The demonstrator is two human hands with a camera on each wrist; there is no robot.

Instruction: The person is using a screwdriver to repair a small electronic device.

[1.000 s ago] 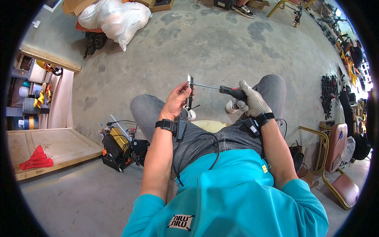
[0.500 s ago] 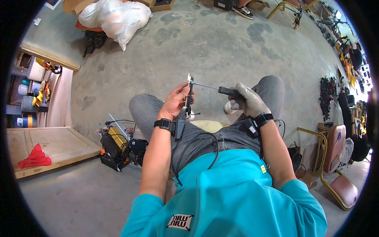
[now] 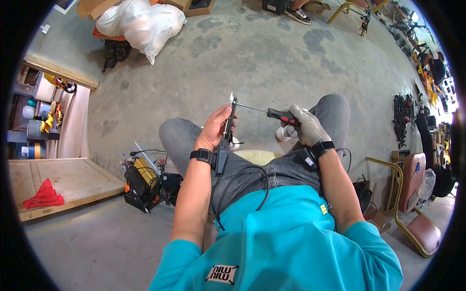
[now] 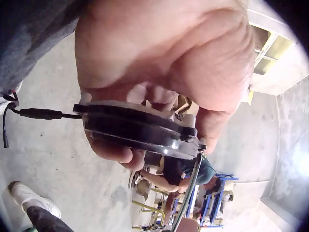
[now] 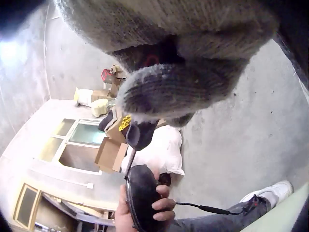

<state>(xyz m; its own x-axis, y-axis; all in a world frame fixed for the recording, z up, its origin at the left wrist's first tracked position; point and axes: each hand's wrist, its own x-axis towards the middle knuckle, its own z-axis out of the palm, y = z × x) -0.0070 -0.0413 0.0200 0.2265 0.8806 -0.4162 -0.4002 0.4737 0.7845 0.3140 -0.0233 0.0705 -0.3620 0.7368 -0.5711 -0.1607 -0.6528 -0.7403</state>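
Observation:
My bare left hand [image 3: 213,127] grips a round, flat black part [image 3: 230,122], held on edge above my lap. In the left wrist view this disc-shaped part [image 4: 135,128] has a pale inner rim and small lugs. A short black cable [image 4: 41,113] leaves one side of it. In a knitted light glove, my right hand [image 3: 311,128] grips the black and red handle of a screwdriver [image 3: 281,116]. Its metal shaft points left, and the tip meets the part's edge at a lug near my left fingertips. The screw itself is hidden.
Low at my left sits a cluster of wired electronics [image 3: 148,182], beside a wooden panel with a red cloth [image 3: 44,195]. White bags [image 3: 141,29] lie on the concrete floor ahead. A gold-framed chair [image 3: 412,179] stands at right. A cable [image 3: 264,189] loops over my lap.
The screwdriver's handle has turned in my right hand, its red side hidden half a second ago and showing again now. My gloved fingers have shifted round it. The black part tilts slightly more.

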